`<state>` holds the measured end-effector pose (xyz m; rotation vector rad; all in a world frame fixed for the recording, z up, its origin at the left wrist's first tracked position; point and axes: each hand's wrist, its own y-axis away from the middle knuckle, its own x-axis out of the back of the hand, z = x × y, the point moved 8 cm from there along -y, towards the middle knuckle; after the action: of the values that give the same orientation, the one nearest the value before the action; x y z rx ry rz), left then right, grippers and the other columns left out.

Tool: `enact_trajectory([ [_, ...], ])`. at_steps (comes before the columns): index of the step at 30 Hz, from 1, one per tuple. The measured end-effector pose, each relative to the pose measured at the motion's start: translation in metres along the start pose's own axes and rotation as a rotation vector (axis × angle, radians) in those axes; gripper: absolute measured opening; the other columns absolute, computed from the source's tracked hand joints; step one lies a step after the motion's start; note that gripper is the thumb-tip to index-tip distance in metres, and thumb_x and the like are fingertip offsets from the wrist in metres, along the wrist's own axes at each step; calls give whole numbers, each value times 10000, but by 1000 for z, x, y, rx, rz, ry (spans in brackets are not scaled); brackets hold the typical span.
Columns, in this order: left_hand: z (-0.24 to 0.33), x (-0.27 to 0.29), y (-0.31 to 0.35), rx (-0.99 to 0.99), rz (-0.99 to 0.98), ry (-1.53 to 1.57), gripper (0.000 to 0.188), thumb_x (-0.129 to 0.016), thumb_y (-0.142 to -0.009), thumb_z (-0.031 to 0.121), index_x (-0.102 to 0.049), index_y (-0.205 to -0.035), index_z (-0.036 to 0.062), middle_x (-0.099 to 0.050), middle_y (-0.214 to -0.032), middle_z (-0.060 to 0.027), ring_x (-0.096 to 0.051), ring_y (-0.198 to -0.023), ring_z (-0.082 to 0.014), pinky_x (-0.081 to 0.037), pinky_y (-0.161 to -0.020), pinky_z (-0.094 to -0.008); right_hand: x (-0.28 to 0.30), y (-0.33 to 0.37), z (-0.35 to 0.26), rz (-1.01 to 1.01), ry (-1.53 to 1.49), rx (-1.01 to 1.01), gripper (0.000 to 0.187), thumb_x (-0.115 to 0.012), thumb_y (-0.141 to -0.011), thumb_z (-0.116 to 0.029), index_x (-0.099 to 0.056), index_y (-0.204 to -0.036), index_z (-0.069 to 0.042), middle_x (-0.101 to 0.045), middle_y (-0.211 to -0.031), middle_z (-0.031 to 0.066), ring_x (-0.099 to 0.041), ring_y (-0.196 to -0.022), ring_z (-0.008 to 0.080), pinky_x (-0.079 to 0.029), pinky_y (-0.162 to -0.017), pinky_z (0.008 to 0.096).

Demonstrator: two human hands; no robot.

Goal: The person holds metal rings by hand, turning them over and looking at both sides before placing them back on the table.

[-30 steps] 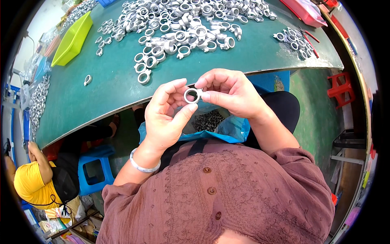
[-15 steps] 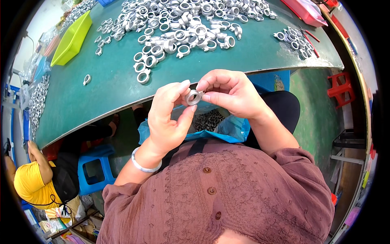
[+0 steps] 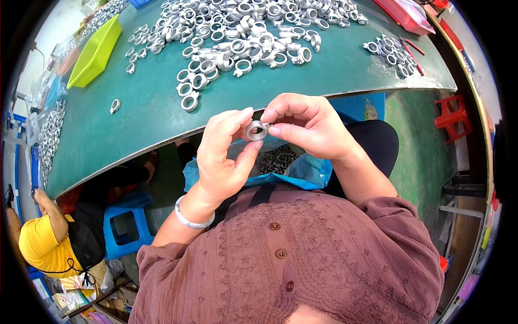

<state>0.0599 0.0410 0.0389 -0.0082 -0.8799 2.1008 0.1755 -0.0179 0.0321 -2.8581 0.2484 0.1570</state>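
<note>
Here, silvery ring (image 3: pixel 250 133) between hands (image 3: pixel 220 151)

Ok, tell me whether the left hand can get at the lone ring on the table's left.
Likely yes: only green tabletop shows between the left hand and the lone ring, though that hand would probably have to release the held ring.

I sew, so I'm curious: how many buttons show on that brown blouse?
3, in a row down the brown blouse: in the picture, the top button, the middle button and the bottom button. Others may be hidden.
</note>
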Motion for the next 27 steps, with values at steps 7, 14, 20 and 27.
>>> enact_trajectory([
  [7, -2, -2, 0, 15, -37, -19, 449, -625, -695, -117, -502, -1114, -15, -460, -1064, -101, -546, -893, -147, -470, -774, -260, 0, 0, -1, 20, -12, 5, 128, -584, -800, -2, -596, -927, 3, -609, -844, 28, -561, -789, 82, -463, -732, 231],
  [14, -16, -19, 2, 192, -239, -97, 322, -653, -675, -37, -567, -983, -1, -533, -885, -69, -551, -754, -142, -460, -665, -243, 10, -6, -7, 106, 248, 41, 100, -593, -808, -34, -593, -896, 13, -597, -814, 30, -555, -753, 75, -460, -673, 221],
  [20, -27, -29, 11, 295, -315, -172, 322, -647, -690, -24, -566, -1002, -7, -532, -874, -77, -535, -742, -155, -454, -659, -245, 6, -32, -47, 185, 937, 468, 109, -582, -734, -30, -600, -841, -40, -582, -796, 110, -570, -704, 298, -474, -628, 353],
  [27, -26, -21, 8, 330, -255, -57, 245, -627, -741, 1, -584, -981, -11, -547, -816, -65, -539, -702, -118, -459, -638, -225, 12, -66, -18, 181, 1373, 257, 118, -548, -782, -130, -611, -860, -69, -596, -760, 91, -584, -766, 290, -469, -667, 382],
])
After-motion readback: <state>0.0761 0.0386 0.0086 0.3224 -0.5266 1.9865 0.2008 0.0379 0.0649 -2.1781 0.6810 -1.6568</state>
